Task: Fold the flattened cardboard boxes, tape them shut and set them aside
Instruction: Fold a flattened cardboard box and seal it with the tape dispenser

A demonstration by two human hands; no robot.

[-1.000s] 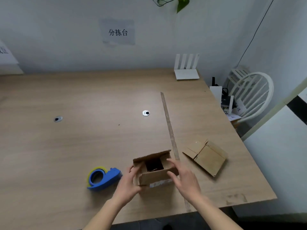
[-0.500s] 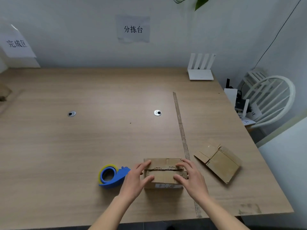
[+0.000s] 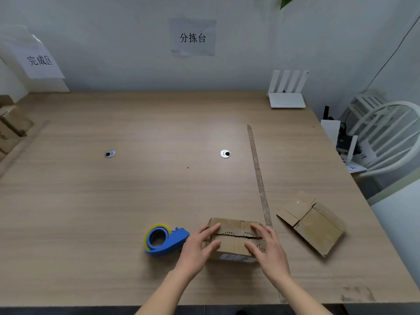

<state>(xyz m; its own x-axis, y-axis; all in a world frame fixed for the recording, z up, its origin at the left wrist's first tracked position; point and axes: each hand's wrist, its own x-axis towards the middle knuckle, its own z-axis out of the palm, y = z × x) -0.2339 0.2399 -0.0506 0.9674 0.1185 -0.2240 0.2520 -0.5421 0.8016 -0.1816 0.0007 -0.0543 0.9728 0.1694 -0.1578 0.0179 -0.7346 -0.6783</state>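
Cardboard box, folded, at the near edge of the wooden table; top flaps meet along a ragged seam. Left hand and right hand press flat, straight-fingered, on either end, hiding the box's sides. Blue tape dispenser just left; flattened box right. Stacked boxes cut off far left. Half a second earlier: same hold, flaps already down.
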